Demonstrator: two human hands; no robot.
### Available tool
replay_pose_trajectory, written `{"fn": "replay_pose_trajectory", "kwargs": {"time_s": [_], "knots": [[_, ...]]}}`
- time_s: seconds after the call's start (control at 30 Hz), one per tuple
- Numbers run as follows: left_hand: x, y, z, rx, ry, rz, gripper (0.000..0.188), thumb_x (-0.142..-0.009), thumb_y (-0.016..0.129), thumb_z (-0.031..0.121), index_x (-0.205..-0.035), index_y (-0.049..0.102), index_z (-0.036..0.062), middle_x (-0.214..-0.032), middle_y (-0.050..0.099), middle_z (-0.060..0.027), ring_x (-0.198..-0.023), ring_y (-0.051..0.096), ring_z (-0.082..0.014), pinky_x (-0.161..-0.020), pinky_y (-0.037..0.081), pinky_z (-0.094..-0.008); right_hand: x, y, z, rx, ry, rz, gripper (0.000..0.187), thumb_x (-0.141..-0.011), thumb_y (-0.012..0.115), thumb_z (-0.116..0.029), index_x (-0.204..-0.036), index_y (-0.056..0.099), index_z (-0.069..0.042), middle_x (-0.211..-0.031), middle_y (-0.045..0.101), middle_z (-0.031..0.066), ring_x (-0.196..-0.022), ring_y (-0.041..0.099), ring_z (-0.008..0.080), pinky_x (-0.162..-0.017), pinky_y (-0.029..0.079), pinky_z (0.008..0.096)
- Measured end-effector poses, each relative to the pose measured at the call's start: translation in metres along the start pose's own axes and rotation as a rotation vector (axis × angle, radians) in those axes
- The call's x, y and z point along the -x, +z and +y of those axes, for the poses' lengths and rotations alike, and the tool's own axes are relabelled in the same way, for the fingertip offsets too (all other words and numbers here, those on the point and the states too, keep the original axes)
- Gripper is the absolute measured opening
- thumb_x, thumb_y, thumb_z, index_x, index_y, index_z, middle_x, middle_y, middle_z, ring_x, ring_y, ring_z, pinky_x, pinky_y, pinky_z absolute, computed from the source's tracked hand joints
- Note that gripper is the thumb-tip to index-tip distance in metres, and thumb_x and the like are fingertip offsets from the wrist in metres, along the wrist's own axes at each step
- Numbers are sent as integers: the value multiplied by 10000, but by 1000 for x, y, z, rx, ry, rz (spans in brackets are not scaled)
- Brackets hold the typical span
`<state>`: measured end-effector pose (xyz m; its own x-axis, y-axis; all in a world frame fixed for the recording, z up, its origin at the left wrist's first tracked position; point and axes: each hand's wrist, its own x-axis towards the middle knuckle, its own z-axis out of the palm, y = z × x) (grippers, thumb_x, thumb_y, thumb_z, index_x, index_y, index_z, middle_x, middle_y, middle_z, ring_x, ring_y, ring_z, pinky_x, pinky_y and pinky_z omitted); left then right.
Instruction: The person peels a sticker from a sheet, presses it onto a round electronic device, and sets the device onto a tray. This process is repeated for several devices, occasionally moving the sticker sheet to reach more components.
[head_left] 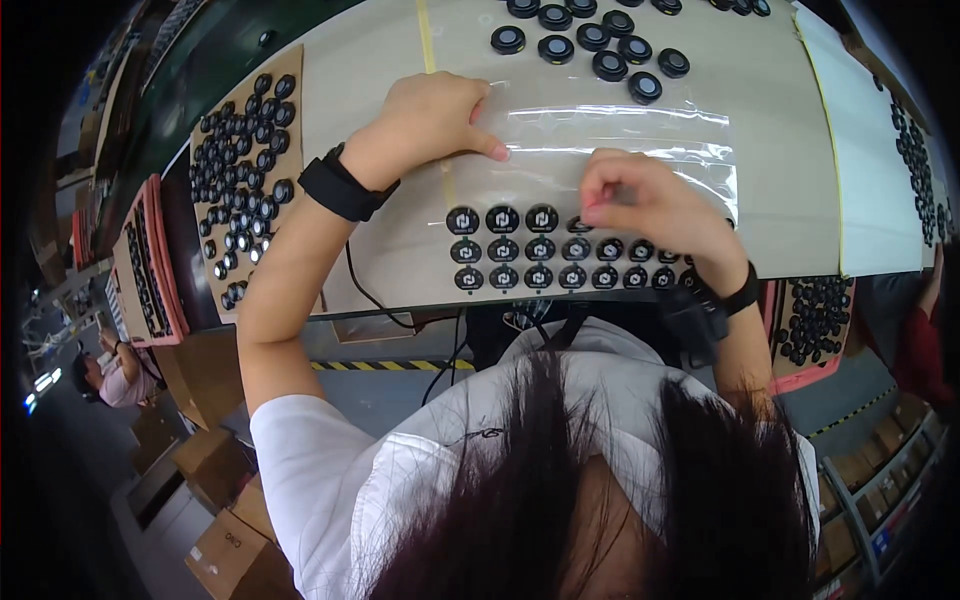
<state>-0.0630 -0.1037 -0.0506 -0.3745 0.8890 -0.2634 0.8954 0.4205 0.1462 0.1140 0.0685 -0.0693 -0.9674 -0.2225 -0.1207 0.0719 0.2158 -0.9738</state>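
A clear plastic sheet (620, 130) lies on the beige work surface and reflects light along its length. At its left end rests my left hand (435, 118), thumb and index finger spread apart, with the thumb tip on the sheet. My right hand (645, 203) is over the sheet's near part, its fingers closed in a pinch; whatever they may hold is too small to make out. Just below it are rows of round black discs with a white mark (540, 249), and the hand partly covers the far row.
Loose black round parts with grey centres (594, 37) lie beyond the sheet. More fill a cardboard sheet (290, 65) at the left and a tray (815, 318) at the lower right. A black cable (365, 290) hangs over the near edge. Another person (115, 370) is at far left.
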Motion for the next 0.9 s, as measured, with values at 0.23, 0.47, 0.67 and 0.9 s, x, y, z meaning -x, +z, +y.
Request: {"fn": "replay_pose_trajectory", "kwargs": {"time_s": [0.23,0.47,0.67,0.9], "knots": [[-6,1,-4,17,-57,-47,523,-557,709,527,-723,552,56,-670,592,-96,-701,590,-282,-580,444,-360,0,28,0,-375,36,43,348,-730,620,-24,-1059,530,-92,-864,521,7,-741,440,96,-728,382,230],[-3,1,-3,64,-52,-39,516,-553,709,527,-719,562,61,-666,597,-83,-681,593,-277,-574,446,-361,-9,55,-1,279,-28,290,740,-696,636,18,-1346,335,-165,-760,545,-13,-711,448,105,-700,390,252],[-1,4,-3,83,-50,55,502,-559,716,494,-667,489,60,-597,528,-109,-634,548,-309,-542,410,-389,-1,44,-31,-71,58,175,810,-694,624,41,-1382,232,-128,-696,540,-19,-722,473,93,-756,379,273],[-21,-9,16,-135,-71,363,463,-650,686,419,-869,526,43,-729,583,-111,-724,576,-302,-600,451,-386,10,16,-39,-317,-99,482,831,-696,603,70,-1387,159,-55,-725,543,-2,-776,508,88,-896,335,288]]}}
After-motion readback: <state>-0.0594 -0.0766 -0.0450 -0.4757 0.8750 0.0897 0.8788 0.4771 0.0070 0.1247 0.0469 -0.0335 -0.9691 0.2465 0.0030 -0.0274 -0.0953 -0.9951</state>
